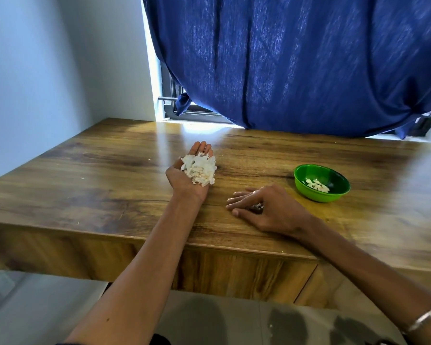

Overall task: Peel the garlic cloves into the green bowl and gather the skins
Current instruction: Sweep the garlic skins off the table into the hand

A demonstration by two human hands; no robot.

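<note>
My left hand (184,176) lies palm up above the middle of the wooden table (85,185), fingers straight, carrying a heap of white garlic skins (199,169). My right hand (264,207) rests palm down on the table near the front edge, fingers spread flat; a few pale scraps (256,207) show under it. The green bowl (334,195) stands to the right of that hand and holds several peeled garlic cloves (317,185).
A blue curtain (296,58) hangs over the window behind the table. Tiny skin bits (83,178) lie scattered on the left part of the tabletop. The table's front edge runs just below my right wrist.
</note>
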